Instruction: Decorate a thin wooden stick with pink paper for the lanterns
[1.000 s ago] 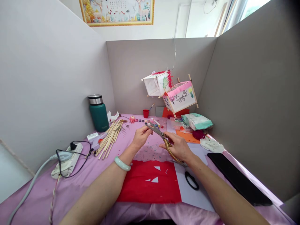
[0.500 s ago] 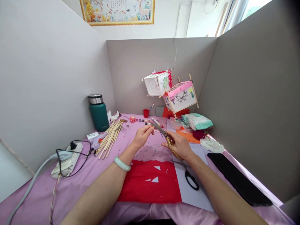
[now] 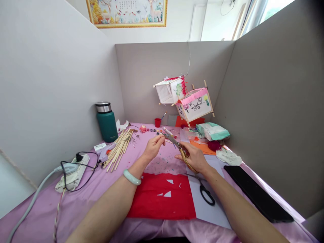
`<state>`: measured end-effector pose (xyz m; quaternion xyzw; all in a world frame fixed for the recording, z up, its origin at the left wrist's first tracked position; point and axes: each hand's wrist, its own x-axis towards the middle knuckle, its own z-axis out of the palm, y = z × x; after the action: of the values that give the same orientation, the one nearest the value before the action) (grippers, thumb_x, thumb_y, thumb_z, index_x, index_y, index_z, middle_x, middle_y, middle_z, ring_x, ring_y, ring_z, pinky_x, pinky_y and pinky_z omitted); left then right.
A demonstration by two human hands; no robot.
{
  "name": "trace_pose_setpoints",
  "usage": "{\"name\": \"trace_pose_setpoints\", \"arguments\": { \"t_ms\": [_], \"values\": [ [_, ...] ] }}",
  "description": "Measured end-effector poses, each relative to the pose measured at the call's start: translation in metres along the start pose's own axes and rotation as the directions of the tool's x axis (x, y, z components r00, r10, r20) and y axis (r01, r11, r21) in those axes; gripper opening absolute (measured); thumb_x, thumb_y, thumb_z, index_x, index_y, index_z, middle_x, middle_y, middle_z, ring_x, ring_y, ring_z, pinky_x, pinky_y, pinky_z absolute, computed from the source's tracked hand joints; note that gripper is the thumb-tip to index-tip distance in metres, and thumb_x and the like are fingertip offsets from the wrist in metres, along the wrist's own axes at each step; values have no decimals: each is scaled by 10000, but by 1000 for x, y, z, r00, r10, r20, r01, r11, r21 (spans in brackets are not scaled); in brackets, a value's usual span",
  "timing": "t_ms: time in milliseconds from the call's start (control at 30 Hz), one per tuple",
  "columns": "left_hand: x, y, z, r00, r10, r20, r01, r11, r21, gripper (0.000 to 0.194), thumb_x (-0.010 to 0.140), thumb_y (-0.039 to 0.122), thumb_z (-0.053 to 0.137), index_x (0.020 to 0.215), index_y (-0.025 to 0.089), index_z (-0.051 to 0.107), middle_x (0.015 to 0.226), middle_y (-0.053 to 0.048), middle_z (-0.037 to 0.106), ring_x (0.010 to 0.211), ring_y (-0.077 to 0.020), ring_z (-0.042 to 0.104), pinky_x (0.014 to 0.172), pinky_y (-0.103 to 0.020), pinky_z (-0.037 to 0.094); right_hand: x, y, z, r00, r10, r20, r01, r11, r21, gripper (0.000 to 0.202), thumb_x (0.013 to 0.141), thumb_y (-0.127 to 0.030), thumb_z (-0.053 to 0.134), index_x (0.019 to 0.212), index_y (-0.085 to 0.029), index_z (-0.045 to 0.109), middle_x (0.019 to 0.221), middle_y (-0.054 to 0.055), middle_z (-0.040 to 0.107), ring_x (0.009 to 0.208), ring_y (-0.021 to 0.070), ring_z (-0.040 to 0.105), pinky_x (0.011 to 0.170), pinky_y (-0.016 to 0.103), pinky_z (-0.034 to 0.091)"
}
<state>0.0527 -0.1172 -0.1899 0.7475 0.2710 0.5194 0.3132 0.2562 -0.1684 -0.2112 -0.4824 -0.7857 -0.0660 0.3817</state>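
My right hand [image 3: 193, 157] is closed round the gold handles of a pair of scissors [image 3: 186, 159], whose blades point up and left. The blade tips reach the fingertips of my left hand [image 3: 154, 147], which are pinched together; what they hold is too small to make out. A pale green bangle [image 3: 132, 177] circles my left wrist. Below my hands a red sheet [image 3: 162, 206] lies on the table with small white scraps [image 3: 167, 194] on it. Black-handled scissors [image 3: 207, 195] rest on white paper [image 3: 210, 214] to the right.
Two decorated lanterns [image 3: 196, 106] hang at the back. On the left are a green bottle [image 3: 107, 125], wooden sticks [image 3: 120, 150] and a power strip [image 3: 73, 179] with cables. A red cup [image 3: 157, 122], a teal-and-white packet [image 3: 212, 131] and a black tablet-like slab [image 3: 255, 192] are also there.
My left fingertips and the scissor blades have shifted very slightly left. Otherwise both hands keep nearly the same pose.
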Motion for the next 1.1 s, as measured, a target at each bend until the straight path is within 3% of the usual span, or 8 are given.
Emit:
{"name": "trace_pose_setpoints", "arguments": {
  "t_ms": [167,367,700,933,1100],
  "values": [
    [1,-8,-2,1000,5,-3,-4,999,43,298,851,359,414,670,155,534,670,4,527,678,-112,476,675,-229,380,0,-6,-3,1000,-15,17,16,1000,-12,557,714,-534,615,1142,-191,520,986,79,641,696,178,589,662,300,460],
    [1,-13,-1,999,38,15,-39,994,99,296,841,352,434,661,150,553,723,-21,583,736,-132,520,696,-243,406,0,-9,-3,1000,-27,9,27,998,-55,564,711,-547,612,1133,-184,527,973,89,639,814,214,593,671,294,452],
    [1,-11,-3,998,68,17,-70,989,134,294,838,340,443,629,156,538,656,-5,545,669,-119,498,656,-235,395,0,-10,1,1000,-17,11,17,1000,-23,521,713,-534,616,1100,-195,533,960,72,639,790,201,585,698,296,440],
    [1,-6,-2,998,66,12,-67,993,96,282,826,315,457,617,159,566,657,-2,540,668,-113,496,668,-232,396,-1,-12,6,998,54,39,-55,998,27,384,730,-519,603,945,-201,577,690,1,611,579,146,529,549,247,387],
    [1,-7,-1,999,21,-26,-20,999,31,213,815,306,479,751,157,617,689,-6,573,687,-116,516,682,-231,410,0,-12,8,998,56,14,-56,998,6,432,727,-518,604,1021,-205,556,796,20,641,645,163,563,605,264,415]
  ]
}}
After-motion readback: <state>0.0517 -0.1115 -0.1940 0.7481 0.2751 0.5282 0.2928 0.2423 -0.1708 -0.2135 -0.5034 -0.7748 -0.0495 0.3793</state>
